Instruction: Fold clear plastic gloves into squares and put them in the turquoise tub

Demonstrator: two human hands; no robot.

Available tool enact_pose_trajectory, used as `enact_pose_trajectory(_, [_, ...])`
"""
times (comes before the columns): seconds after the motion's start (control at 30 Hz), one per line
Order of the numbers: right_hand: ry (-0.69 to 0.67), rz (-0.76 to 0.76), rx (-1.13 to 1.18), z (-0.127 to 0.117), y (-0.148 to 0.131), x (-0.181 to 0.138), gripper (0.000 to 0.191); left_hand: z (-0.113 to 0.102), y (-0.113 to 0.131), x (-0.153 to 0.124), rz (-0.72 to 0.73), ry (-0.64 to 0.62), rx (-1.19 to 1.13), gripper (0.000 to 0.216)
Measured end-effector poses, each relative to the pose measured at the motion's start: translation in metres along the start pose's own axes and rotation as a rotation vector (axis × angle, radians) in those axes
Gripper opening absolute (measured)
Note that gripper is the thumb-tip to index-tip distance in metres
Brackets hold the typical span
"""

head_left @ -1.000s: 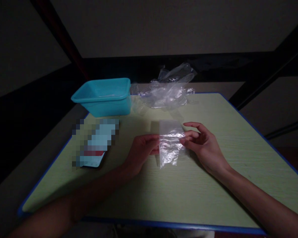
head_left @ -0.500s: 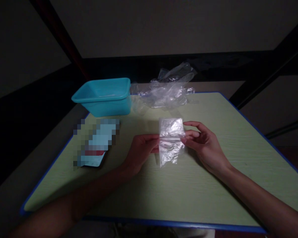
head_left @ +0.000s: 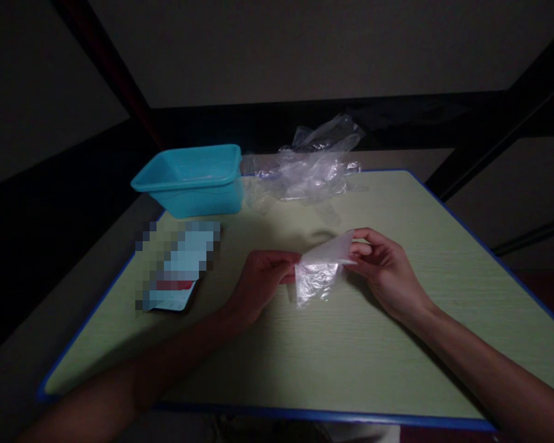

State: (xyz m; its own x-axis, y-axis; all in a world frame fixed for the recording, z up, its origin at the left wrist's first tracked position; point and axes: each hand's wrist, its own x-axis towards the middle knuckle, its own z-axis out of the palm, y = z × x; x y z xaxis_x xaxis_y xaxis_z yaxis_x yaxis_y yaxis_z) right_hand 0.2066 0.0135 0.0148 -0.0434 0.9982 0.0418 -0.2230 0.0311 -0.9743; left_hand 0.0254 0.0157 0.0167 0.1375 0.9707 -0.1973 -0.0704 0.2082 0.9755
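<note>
Between my two hands is a folded piece of thin clear plastic film point(head_left: 317, 284), shiny and creased, over the middle of the table. My left hand point(head_left: 261, 283) pinches its left edge between thumb and fingers. On the other side, my right hand point(head_left: 388, 271) grips the upper flap near its right edge, with the thumb below and the fingers above. That flap is tilted up and slants toward the right, while the lower part hangs toward me. Whether the film is a bag or a glove, I cannot tell.
A turquoise plastic basket point(head_left: 194, 200) stands at the back left of the blue-edged table point(head_left: 268, 375). Beside it lies a loose heap of crumpled clear plastic point(head_left: 309, 172) with finger-like ends. A phone point(head_left: 180, 271), partly pixelated, rests at the left.
The upper part of the film, flat and facing me before, has folded over and now slants up to the right. My right hand has shifted slightly right; my left hand has barely moved.
</note>
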Motion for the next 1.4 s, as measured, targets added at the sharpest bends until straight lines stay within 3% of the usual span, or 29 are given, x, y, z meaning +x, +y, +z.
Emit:
enact_pose_trajectory(0.43, [0.004,-0.117,-0.237,0.001,-0.003,-0.003,0.017,-0.001,-0.001,-0.001,0.002,0.018,-0.092,0.025])
enact_pose_trajectory(0.6, [0.045,-0.169,-0.301,0.001,-0.004,-0.005,0.023,-0.002,0.002,0.0,-0.011,0.004,-0.135,0.041])
enact_pose_trajectory(0.83, [0.138,-0.329,-0.375,0.002,0.0,-0.008,0.031,0.002,0.003,-0.001,-0.092,-0.032,-0.117,0.044])
enact_pose_trajectory(1.03, [0.097,-0.445,-0.422,0.001,0.004,-0.013,0.038,0.004,0.004,-0.004,-0.104,-0.047,-0.065,0.04])
enact_pose_trajectory(1.17, [0.081,-0.316,-0.248,0.001,-0.002,-0.009,0.039,0.004,0.005,-0.003,-0.092,-0.028,-0.042,0.037])
enact_pose_trajectory(1.3, [-0.025,0.019,-0.012,-0.001,-0.007,-0.002,0.021,0.004,0.007,-0.004,-0.083,-0.036,-0.035,0.036])
enact_pose_trajectory(1.4, [-0.132,0.249,0.075,-0.002,-0.009,0.0,0.026,0.003,0.008,-0.005,-0.089,-0.079,-0.024,0.035])
